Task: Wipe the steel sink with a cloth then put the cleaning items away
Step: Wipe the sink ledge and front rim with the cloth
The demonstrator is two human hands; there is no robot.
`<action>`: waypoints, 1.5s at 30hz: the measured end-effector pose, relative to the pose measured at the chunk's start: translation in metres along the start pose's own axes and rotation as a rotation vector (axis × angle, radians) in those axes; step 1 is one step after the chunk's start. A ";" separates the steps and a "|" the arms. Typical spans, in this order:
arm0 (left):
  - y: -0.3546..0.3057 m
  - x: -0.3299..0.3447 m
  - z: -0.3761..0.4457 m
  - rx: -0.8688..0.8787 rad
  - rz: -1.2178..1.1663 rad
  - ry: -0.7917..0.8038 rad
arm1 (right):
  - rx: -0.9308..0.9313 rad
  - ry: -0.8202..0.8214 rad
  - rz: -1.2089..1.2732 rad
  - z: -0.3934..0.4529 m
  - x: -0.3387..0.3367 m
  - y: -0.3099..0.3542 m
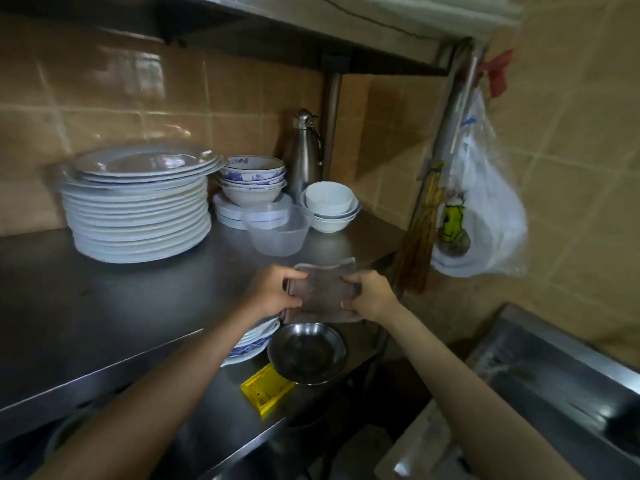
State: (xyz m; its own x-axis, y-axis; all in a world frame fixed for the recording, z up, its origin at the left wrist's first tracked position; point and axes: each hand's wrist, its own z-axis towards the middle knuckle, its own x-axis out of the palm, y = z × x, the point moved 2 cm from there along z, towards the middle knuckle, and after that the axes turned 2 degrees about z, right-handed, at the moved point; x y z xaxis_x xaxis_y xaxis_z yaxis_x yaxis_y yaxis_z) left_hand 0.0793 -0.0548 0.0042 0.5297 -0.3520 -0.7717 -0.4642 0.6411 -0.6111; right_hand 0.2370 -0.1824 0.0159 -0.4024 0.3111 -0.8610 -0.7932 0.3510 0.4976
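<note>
1. Gripping a folded brown cloth from both sides, the two hands are seen at the front edge of the steel shelf.
2. The left hand is closed on the cloth's left edge, thumb on top and fingers curled underneath.
3. The right hand is closed on the right edge in like manner (thumb above, fingertips wrapped round the lower edge).
4. The cloth is held flat and roughly level, over the shelf's front right corner; whether it rests on the steel or is held just above it cannot be told.
5. On the same shelf, well behind the cloth, a tall stack of white plates is noted at the left, with blue-patterned bowls, a clear plastic tub, nested white bowls and a steel flask to its right.
6. On the lower shelf, directly below the cloth, a steel bowl is seen, with a yellow plastic piece touching its near left side and patterned plates partly hidden by the left forearm.
7. The steel sink is recorded at the lower right, apart from both hands.
8. A white plastic bag is hung from the shelf post at the right.
</note>
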 end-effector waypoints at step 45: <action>-0.123 0.403 0.083 0.350 0.081 0.712 | 0.841 -0.077 -0.051 -0.118 0.039 -0.332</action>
State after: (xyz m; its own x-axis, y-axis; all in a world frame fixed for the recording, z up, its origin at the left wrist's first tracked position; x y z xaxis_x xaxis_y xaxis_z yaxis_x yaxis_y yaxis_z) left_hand 0.4086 -0.2192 -0.2172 -0.1319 -0.5707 -0.8105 -0.1694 0.8186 -0.5488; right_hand 0.4310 -0.3909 -0.1957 -0.3193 0.3255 -0.8900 -0.1926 0.8973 0.3973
